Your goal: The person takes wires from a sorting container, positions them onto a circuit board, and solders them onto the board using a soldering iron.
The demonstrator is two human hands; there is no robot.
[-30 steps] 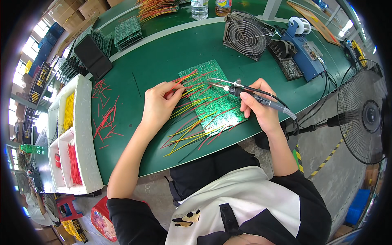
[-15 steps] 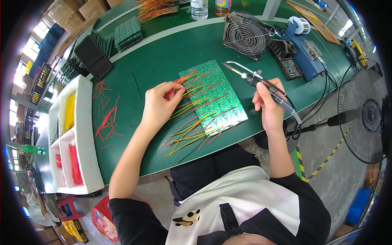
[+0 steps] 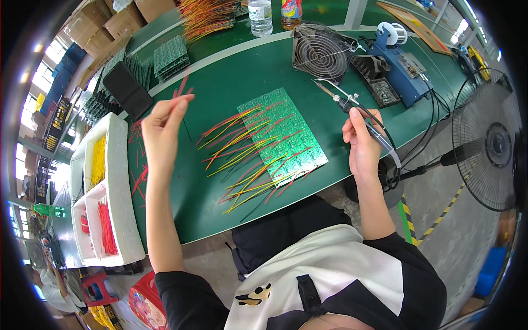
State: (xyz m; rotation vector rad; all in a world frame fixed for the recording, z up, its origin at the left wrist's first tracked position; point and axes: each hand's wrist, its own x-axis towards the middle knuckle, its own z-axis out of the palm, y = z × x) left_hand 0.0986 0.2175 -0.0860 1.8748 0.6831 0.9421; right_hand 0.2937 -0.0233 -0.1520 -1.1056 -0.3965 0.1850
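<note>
My left hand (image 3: 164,132) is raised over the left part of the bench, its fingers pinched on short red wires (image 3: 183,83) that look blurred. In my right hand (image 3: 363,146) is a soldering iron (image 3: 352,110), with a bent metal tube along its tip, pointing up and left above the board's far right side. Between the hands lies a green circuit board (image 3: 286,137), flat on the bench. Red and yellow wires (image 3: 236,140) stick out from its left side in several rows, apart from both hands.
A white foam box (image 3: 129,220) with yellow and red wires stands left, beside loose red wires (image 3: 141,179). Behind are a black phone-like slab (image 3: 127,89), stacked boards (image 3: 170,58), bottles (image 3: 260,19) and a small fan (image 3: 320,52). A blue solder station (image 3: 404,71) stands right.
My left hand has moved left, away from the board's wires, and now carries red wires. My right hand with the soldering iron has barely moved. The view has shifted slightly.
</note>
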